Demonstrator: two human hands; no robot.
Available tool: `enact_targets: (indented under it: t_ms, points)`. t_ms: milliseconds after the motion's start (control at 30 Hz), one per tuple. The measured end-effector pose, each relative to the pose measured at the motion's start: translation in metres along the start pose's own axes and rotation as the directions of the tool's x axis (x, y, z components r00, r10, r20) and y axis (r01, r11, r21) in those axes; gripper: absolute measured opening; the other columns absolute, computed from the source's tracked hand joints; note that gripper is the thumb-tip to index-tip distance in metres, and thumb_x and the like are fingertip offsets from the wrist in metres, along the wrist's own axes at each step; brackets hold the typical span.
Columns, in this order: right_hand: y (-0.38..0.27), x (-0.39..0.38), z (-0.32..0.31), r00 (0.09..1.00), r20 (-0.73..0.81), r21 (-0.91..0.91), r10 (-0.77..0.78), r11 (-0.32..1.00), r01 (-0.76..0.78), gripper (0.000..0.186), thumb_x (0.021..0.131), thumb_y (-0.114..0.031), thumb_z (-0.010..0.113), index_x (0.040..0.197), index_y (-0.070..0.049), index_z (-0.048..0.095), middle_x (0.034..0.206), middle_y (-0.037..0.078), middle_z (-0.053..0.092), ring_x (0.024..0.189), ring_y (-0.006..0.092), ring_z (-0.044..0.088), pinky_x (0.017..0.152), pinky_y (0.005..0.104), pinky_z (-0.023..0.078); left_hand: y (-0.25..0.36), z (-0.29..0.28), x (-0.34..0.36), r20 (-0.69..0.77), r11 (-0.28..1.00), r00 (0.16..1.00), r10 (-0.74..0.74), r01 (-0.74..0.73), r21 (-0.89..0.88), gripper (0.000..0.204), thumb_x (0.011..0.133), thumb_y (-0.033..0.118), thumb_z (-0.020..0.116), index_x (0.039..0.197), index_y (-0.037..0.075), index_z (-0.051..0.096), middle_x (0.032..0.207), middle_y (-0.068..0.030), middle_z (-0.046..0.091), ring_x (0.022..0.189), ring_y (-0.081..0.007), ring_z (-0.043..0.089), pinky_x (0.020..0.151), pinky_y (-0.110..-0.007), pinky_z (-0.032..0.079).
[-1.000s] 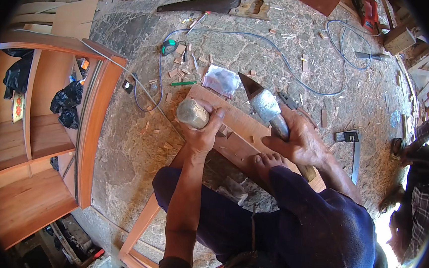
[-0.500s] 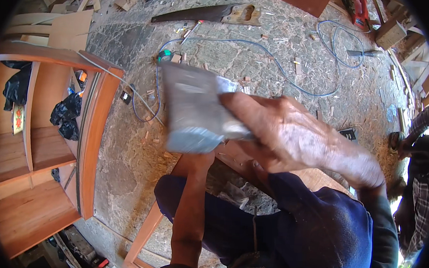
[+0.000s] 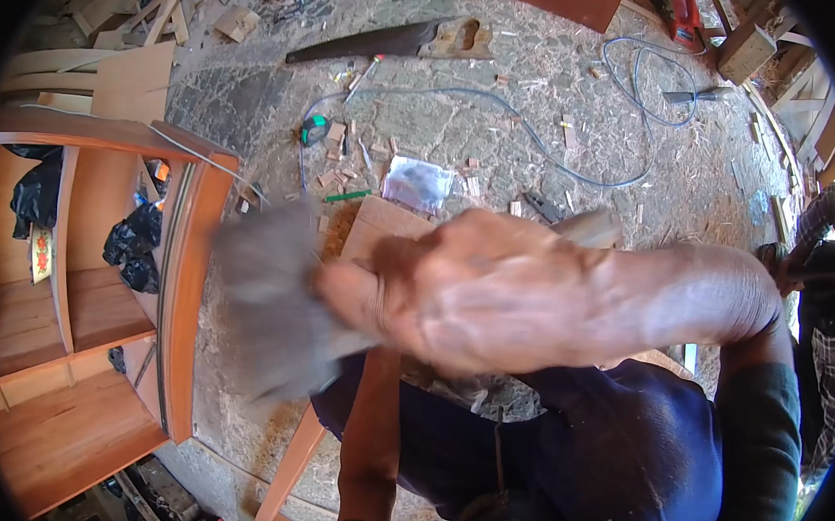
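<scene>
My right hand (image 3: 454, 292) is wrapped round the handle of a hatchet and held high, close to the view. The hatchet's grey metal head (image 3: 274, 299) is smeared by motion; its wooden handle end (image 3: 592, 228) sticks out beyond my fist. My left forearm (image 3: 372, 441) reaches up from the lower edge, but the left hand is mostly hidden behind my right hand and the hatchet, so its fingers cannot be made out. Beneath my hands lies a reddish-brown wooden board (image 3: 381, 221), also partly covered. A wooden frame (image 3: 289, 469) stands below, beside my leg.
An open wooden cabinet (image 3: 188, 293) with black plastic bags stands at left. On the floor are a handsaw (image 3: 379, 43), a green tape measure (image 3: 314, 129), a blue cable (image 3: 533, 128), a clear packet (image 3: 418, 183) and wood scraps. Another person (image 3: 825, 318) is at far right.
My right hand and the hatchet have swung left and down. The clear packet and part of the board have come into sight behind them. The view has shifted slightly.
</scene>
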State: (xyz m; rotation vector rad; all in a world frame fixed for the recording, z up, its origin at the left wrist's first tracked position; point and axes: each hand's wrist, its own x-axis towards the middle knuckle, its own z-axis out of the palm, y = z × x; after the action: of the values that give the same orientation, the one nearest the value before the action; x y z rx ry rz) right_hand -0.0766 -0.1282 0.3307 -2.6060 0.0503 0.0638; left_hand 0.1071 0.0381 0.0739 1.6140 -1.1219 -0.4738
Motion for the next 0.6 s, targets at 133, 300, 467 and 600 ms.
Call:
enact_targets:
  t_ms: [133,300,467,600]
  points:
    - [0.009,-0.004,0.021,0.996,-0.016,-0.031,0.093,0.995,-0.093,0.031,0.090,-0.018,0.063,0.114,0.001,0.057,0.096,0.020,0.073,0.094,0.0390,0.074,0.077,0.0468,0.060,0.006,0.007,0.002,0.043,1.000,0.999,-0.011,0.013,-0.025,0.041,0.089,-0.001,0.069,0.127,-0.001,0.054,0.111,-0.0087,0.066,0.095,-0.0189,0.064,0.082,-0.033,0.055]
    - [0.020,-0.011,0.028,0.980,-0.178,0.219,0.089,0.974,-0.048,0.040,0.077,-0.007,0.073,0.109,0.003,0.052,0.088,0.022,0.070,0.089,0.0417,0.071,0.075,0.0488,0.059,0.036,0.014,-0.021,0.132,0.995,0.989,-0.065,0.074,-0.062,0.039,0.090,0.000,0.068,0.126,-0.002,0.056,0.110,-0.0081,0.066,0.093,-0.0178,0.064,0.080,-0.032,0.055]
    - [0.030,-0.024,0.027,0.928,-0.316,0.329,0.198,0.940,-0.088,0.058,0.076,-0.006,0.072,0.128,0.003,0.049,0.084,0.025,0.067,0.078,0.0444,0.069,0.068,0.0510,0.055,0.004,0.012,0.016,0.026,0.996,1.000,-0.009,0.006,0.091,0.036,0.090,0.001,0.068,0.125,-0.002,0.057,0.109,-0.0075,0.067,0.091,-0.0167,0.065,0.079,-0.031,0.055]
    - [0.037,-0.026,0.039,0.932,-0.257,0.461,0.254,0.880,-0.113,0.059,0.081,-0.009,0.070,0.135,0.003,0.048,0.082,0.027,0.067,0.082,0.0460,0.068,0.071,0.0514,0.053,-0.005,0.010,0.016,0.029,0.996,0.996,-0.083,0.084,-0.032,0.035,0.090,-0.003,0.065,0.124,-0.003,0.057,0.111,-0.0092,0.066,0.090,-0.0153,0.065,0.076,-0.029,0.055]
